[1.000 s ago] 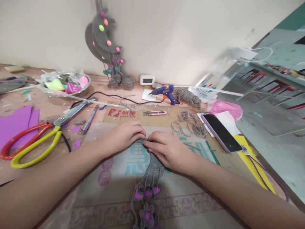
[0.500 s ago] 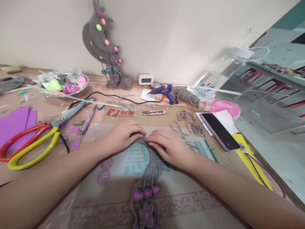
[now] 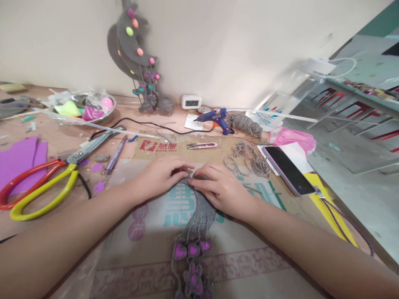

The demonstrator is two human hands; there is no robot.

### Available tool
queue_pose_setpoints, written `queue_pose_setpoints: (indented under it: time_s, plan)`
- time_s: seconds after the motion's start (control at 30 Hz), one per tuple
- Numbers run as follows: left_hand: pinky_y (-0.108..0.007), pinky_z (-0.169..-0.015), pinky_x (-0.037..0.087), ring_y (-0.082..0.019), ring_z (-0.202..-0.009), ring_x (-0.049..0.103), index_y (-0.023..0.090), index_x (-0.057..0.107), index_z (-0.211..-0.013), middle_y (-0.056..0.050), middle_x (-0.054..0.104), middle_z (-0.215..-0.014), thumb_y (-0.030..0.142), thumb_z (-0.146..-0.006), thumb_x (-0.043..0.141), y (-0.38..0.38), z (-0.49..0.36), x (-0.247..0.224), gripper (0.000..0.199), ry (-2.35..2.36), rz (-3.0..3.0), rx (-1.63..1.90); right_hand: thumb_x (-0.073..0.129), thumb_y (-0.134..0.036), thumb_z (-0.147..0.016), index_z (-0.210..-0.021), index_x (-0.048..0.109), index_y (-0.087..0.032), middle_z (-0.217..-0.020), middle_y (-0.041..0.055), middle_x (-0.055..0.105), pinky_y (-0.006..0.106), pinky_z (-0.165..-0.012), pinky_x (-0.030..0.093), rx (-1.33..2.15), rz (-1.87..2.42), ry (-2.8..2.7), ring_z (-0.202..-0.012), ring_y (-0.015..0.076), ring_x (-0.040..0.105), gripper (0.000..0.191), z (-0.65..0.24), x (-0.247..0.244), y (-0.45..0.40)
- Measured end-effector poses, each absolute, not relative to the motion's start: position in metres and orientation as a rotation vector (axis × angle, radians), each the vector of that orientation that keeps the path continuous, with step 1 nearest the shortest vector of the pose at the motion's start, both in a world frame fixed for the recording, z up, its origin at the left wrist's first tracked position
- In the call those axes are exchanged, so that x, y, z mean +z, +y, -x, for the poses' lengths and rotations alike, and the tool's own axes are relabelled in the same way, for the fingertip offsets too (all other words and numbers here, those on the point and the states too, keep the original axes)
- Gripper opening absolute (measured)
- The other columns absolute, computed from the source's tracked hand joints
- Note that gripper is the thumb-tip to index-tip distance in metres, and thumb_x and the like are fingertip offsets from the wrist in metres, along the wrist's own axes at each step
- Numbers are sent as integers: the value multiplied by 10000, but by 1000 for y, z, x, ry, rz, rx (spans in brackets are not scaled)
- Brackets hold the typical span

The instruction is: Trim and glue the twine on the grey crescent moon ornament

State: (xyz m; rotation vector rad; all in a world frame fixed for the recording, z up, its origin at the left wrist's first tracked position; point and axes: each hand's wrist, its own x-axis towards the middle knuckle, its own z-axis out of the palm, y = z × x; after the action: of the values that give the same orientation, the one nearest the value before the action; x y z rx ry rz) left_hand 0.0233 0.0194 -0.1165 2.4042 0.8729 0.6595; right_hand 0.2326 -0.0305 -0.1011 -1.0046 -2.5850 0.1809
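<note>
At the middle of the frame, a gray yarn crescent (image 3: 204, 211), with narrow top at the fingertips of both hands and wider body running down just below and left of the right hand (image 3: 220, 187). Right hand half curled, fingertips at the narrow top; cannot tell whether pinched tight. Left hand (image 3: 165, 172) loosely curled, with a small gap between thumb and fingers, just beside the same top; cannot tell whether holding it. Ridged, cord-wrapped surface on the crescent. Toward the bottom of the frame, flat purple hearts (image 3: 193, 249) edged in gray cord. Underneath, a printed sheet (image 3: 124, 265). At left, scissors (image 3: 75, 157) with rounded red and yellow handles; right of centre, limp loops of gray yarn (image 3: 261, 168)
</note>
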Motion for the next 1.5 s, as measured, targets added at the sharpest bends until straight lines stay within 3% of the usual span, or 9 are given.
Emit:
queue_pose_setpoints:
  time_s: [0.13, 0.27, 0.57, 0.77, 0.87, 1.0, 1.13, 1.33, 1.5]
  plan:
    - [-317, -854, 461, -168, -951, 584, 205, 603, -1098, -36, 647, -1030, 162, -851, 500, 20, -22, -115, 271, 869, -2368, 690, 435, -224, -925, -1067, 660, -213, -994, 75, 626, 347, -816, 422, 195, 1011, -2601, -930, 182, 531, 266, -233, -100, -31]
    - [-365, -989, 380, -195, -1137, 476, 203, 621, -1067, -59, 520, -1205, 47, -772, 488, 18, -20, -111, 359, 848, -2454, 794, 420, -223, -931, -1088, 652, -211, -988, 76, 625, 349, -818, 420, 202, 1016, -2620, -925, 183, 530, 280, -233, -100, -32]
    - [-363, -868, 423, -203, -958, 510, 182, 594, -827, -49, 552, -976, 176, -776, 555, 11, -22, -105, 64, 872, -2547, 672, 409, -227, -938, -1059, 656, -208, -960, 73, 630, 338, -807, 419, 204, 996, -2622, -905, 172, 541, 275, -233, -99, -31]
    - [-430, -949, 370, -222, -1063, 483, 222, 598, -1110, -69, 560, -1126, 169, -854, 497, 15, -23, -109, 280, 863, -2601, 689, 427, -225, -931, -1047, 656, -214, -970, 70, 627, 340, -820, 412, 222, 1005, -2596, -937, 174, 536, 256, -233, -99, -32]
    - [-428, -955, 373, -214, -1081, 488, 255, 642, -1036, -53, 586, -1143, 203, -891, 477, 14, -28, -108, 225, 809, -2594, 650, 423, -207, -928, -1018, 659, -217, -945, 66, 625, 342, -818, 410, 222, 1001, -2570, -935, 180, 527, 253, -233, -98, -34]
    - [-361, -899, 414, -188, -973, 528, 231, 650, -843, -23, 626, -960, 224, -855, 553, 15, -32, -110, 98, 846, -2536, 711, 410, -184, -924, -1008, 649, -252, -910, 39, 619, 322, -772, 423, 240, 1040, -2528, -881, 170, 537, 262, -231, -99, -34]
    - [-375, -862, 435, -198, -905, 540, 229, 606, -864, -39, 622, -893, 201, -878, 482, 9, -34, -107, 128, 881, -2531, 768, 497, -230, -883, -1041, 608, -250, -965, 38, 631, 327, -815, 441, 334, 1111, -2391, -913, 182, 557, 193, -231, -96, -37]
    - [-378, -720, 479, -196, -777, 575, 266, 587, -877, -43, 657, -808, 283, -877, 437, -4, -37, -108, 151, 922, -2484, 931, 680, -448, -718, -1073, 586, -222, -978, 81, 652, 344, -757, 486, 370, 1282, -2144, -880, 235, 597, 431, -234, -97, -41]
    - [-358, -680, 479, -192, -745, 587, 273, 612, -874, -35, 665, -778, 303, -870, 472, -6, -39, -113, 143, 875, -2493, 1009, 542, -269, -853, -852, 644, -230, -792, 40, 650, 294, -666, 459, 305, 1256, -2143, -759, 191, 586, 109, -230, -102, -36]
